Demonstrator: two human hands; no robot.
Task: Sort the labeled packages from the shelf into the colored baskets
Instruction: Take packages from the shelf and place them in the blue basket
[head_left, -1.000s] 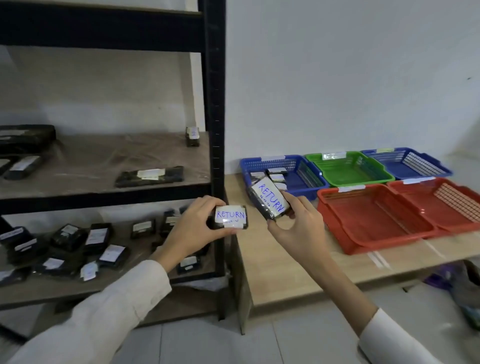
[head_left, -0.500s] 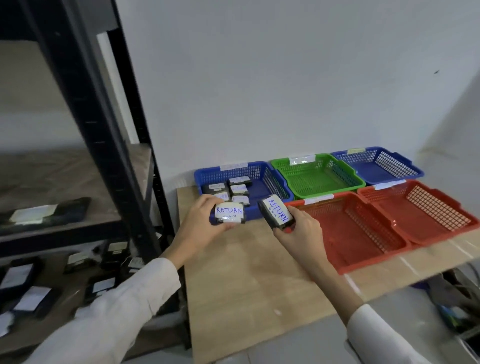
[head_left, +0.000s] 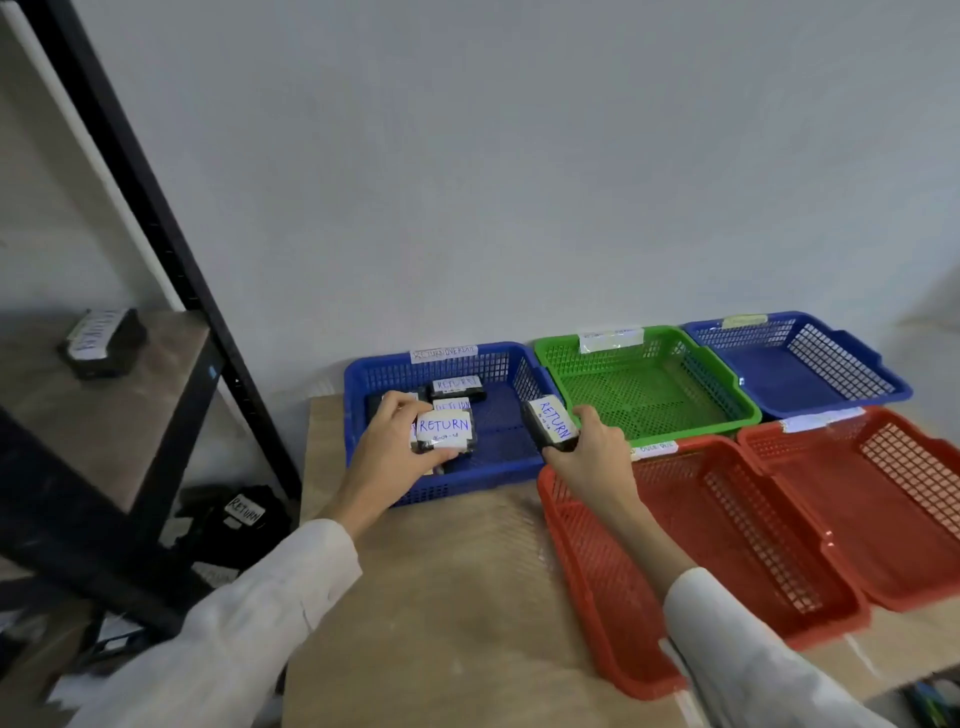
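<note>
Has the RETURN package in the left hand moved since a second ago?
Yes. The RETURN package went from before the shelf post rightward to over the left blue basket, gripped by the left hand.

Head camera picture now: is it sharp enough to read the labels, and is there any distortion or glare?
Head view: the package in the left hand shows RETURN clearly; the tag on the green basket has glare and cannot be read; the black shelf post leans strongly, a wide-angle effect; the light is soft and the shadows are faint.
</note>
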